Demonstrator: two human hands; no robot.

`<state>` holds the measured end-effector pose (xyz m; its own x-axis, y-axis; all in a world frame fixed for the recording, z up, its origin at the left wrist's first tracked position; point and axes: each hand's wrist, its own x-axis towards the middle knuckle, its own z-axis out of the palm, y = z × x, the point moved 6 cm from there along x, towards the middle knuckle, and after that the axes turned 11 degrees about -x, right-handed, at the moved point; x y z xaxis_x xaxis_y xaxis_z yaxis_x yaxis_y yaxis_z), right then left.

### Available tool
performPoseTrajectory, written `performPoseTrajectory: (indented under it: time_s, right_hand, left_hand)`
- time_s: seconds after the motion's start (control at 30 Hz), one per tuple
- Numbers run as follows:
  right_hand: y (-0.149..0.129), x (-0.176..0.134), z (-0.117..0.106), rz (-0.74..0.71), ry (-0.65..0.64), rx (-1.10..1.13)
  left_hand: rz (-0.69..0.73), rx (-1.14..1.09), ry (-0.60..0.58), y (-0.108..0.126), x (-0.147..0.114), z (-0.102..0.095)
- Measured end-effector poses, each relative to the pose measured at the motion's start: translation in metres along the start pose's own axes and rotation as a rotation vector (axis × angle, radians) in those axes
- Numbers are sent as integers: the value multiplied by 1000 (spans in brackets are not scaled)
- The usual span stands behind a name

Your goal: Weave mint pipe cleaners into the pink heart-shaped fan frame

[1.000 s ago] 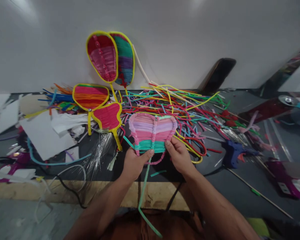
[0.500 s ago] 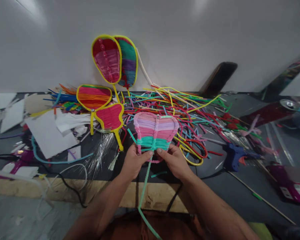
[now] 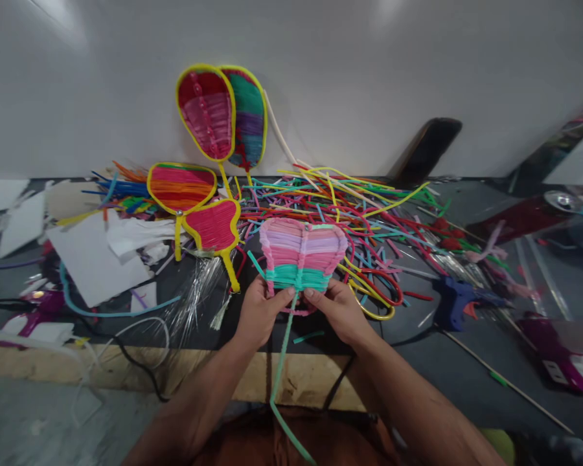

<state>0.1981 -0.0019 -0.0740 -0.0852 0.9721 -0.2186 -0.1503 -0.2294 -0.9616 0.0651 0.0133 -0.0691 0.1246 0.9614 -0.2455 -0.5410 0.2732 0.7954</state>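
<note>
Both hands hold a fan-shaped pipe-cleaner piece (image 3: 315,249) banded in pink, lilac and turquoise, with a pink rim. My left hand (image 3: 260,312) grips its lower left edge, the thumb laid across the front. On the lower right edge, my right hand (image 3: 337,314) is closed the same way, and the thumb tips nearly meet at the centre rib. A long mint-green pipe cleaner (image 3: 282,362) hangs from between the thumbs toward my lap. The other fingers are hidden behind the piece. A short green offcut (image 3: 308,337) lies on the table just below.
Yellow-rimmed fans (image 3: 206,116) lean on the wall, with smaller ones (image 3: 214,226) lower left. Loose pipe cleaners (image 3: 369,213) pile behind my hands. A blue glue gun (image 3: 454,304), a phone (image 3: 427,152) and a can (image 3: 529,217) are at right; white card (image 3: 97,259) lies at left.
The view shifts very slightly. Both hands keep their hold on the fan piece, and the green pipe cleaner hangs in almost the same place.
</note>
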Motion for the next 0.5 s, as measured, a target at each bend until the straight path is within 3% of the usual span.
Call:
performPoseTrajectory:
  time_s: [0.3, 0.5]
  right_hand:
    - [-4, -1, 2, -15, 50, -59]
    - [10, 0, -2, 32, 46, -26]
  left_hand:
    - [-14, -21, 9, -2, 0, 0]
    - [-43, -15, 2, -2, -1, 1]
